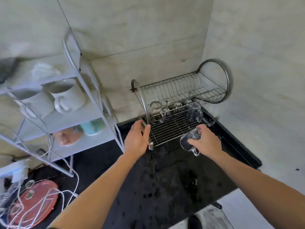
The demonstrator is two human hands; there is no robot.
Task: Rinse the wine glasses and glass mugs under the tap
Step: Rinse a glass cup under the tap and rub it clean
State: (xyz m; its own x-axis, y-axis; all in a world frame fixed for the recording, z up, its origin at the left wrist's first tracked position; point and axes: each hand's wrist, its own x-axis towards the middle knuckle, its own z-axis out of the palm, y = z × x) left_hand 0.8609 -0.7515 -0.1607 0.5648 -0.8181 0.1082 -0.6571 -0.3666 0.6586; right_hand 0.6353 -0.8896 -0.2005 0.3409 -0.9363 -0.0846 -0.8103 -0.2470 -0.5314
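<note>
One mug [185,143] within curled right fingers [193,142]

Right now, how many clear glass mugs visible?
2. One clear glass mug in the right hand at the steel wire dish rack's front; another mug on its lower tier, right. Blurred glassware behind may hide more.

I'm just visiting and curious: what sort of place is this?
Probably a home kitchen corner: a steel wire dish rack holding clear glass mugs stands on a wet black counter, beside a white metal shelf of white ceramic mugs.
</note>
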